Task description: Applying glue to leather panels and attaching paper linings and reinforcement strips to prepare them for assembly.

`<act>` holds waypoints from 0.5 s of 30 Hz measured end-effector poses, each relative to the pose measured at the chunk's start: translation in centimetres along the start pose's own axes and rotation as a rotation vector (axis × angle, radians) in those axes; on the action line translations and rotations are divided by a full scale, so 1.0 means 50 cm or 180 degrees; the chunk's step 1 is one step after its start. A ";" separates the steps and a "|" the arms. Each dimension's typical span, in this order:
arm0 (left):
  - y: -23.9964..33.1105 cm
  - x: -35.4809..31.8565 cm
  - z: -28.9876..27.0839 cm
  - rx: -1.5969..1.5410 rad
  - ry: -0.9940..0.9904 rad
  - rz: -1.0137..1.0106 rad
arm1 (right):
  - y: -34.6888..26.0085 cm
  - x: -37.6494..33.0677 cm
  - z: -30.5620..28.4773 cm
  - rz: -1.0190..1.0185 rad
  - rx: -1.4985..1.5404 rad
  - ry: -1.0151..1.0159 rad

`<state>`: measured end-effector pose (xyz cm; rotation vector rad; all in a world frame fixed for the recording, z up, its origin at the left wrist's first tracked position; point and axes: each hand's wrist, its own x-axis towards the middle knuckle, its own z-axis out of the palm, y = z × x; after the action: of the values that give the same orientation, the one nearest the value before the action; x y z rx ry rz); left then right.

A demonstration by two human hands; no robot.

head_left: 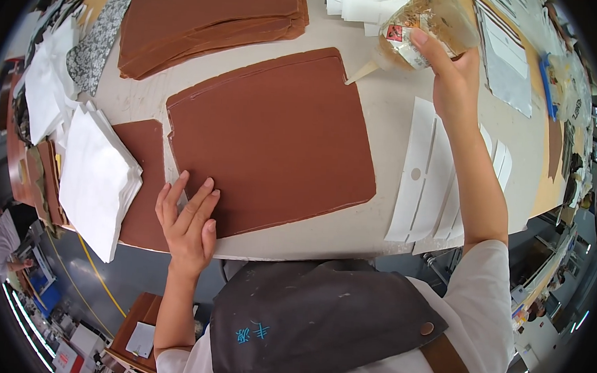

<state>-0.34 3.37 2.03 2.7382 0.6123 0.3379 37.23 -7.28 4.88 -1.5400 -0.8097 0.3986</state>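
Observation:
A reddish-brown sheet panel [274, 138], leather-like and with rounded corners, lies flat in front of me on the table. My left hand [190, 221] rests at its near left corner, fingers spread and stretched out. In my right hand [451, 73] is a clear squeeze bottle [432, 28] with amber residue inside and a label on its side. The bottle is tilted, its pale nozzle [362, 72] pointing down at the panel's far right edge. Whether the tip touches the panel, I cannot tell. A thin glossy line shows along parts of the panel's edges.
A stack of brown panels [213, 20] lies at the far left. White sheets [100, 176] are piled at the left, over another brown panel [142, 198]. White strips [421, 173] lie under my right forearm. The pale table [295, 244] ends close to my dark apron [319, 316].

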 end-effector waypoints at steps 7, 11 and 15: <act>-0.001 -0.001 -0.002 0.0044 -0.0005 0.0010 | 0.009 -0.019 -0.024 0.0207 0.0320 0.0279; -0.001 -0.001 0.000 0.0069 -0.0011 0.0027 | 0.013 -0.048 -0.036 0.0413 0.0383 0.0357; 0.000 0.001 -0.001 0.0166 -0.0007 0.0088 | 0.004 -0.082 -0.048 0.0738 0.0445 0.0261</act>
<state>-0.34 3.41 2.08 2.7987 0.5913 0.3300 36.06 -11.84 4.21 -1.5129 -0.5297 0.5469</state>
